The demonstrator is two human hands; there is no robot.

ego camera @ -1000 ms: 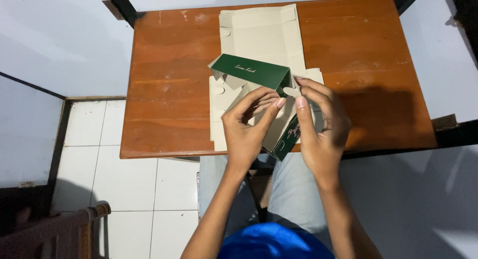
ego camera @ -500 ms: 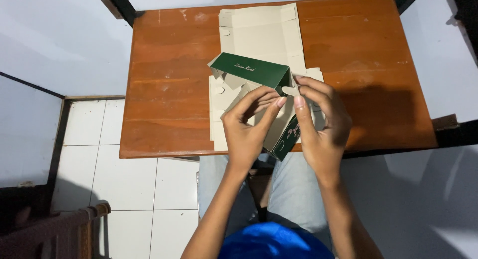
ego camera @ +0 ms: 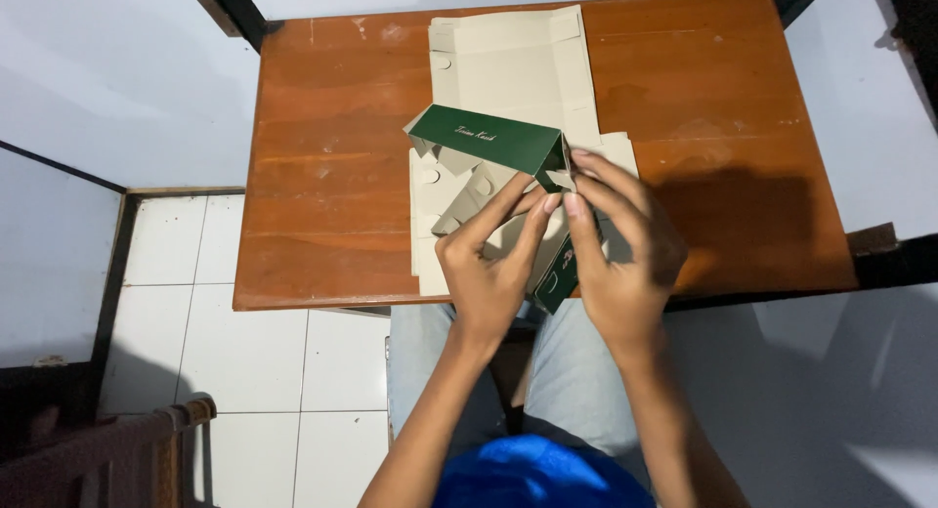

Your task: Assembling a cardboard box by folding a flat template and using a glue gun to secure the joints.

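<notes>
Pinching with both hands, we are working a half-folded cardboard box blank, dark green on its printed outside and pale beige on its inside [ego camera: 493, 142], over the near edge of the table. Our left hand [ego camera: 489, 259] is reaching up from below with its fingers stretched and drawn close together, their tips pressing on the beige inner flaps near the box's right end. Our right hand [ego camera: 620, 239] is curling around that same end, its forefinger and thumb closing on a small beige tab just beside the green panel, while a lower green part of the carton is peeking out between the two palms; we cannot tell how firmly either hand is gripping. The green panel is standing up at a tilt like a little roof, with its long side running leftward and away from our fingers. Under the carton, more flat beige cardboard blanks with round punched tabs [ego camera: 518, 63] are lying in an overlapping pile that is stretching toward the far edge. Everything is resting on a small rectangular reddish-brown wooden table [ego camera: 322, 186], whose right half is catching our shadow. Our knees in light blue jeans [ego camera: 576, 371] are showing below the table edge, a white tiled floor [ego camera: 244, 361] is spreading out to the left, and plain white walls [ego camera: 107, 68] are closing in around the table.
</notes>
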